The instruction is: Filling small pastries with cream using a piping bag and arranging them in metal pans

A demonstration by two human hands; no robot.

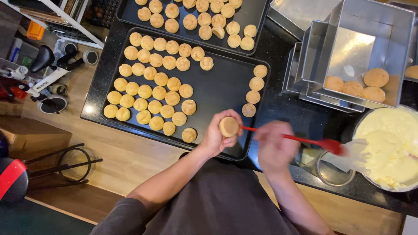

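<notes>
Baking kitchen: black counter, pastry-filled baking trays, metal tins.

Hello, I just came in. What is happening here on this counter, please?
A person stands at a dark counter with baked goods. The left hand holds one small round puff above the near baking tray, which carries many more puffs in rows. The right hand, blurred, grips a red-handled spatula whose tip reaches toward a bowl of pale cream. A few puffs already lie in a square metal pan. A second tray of puffs sits farther back.
</notes>
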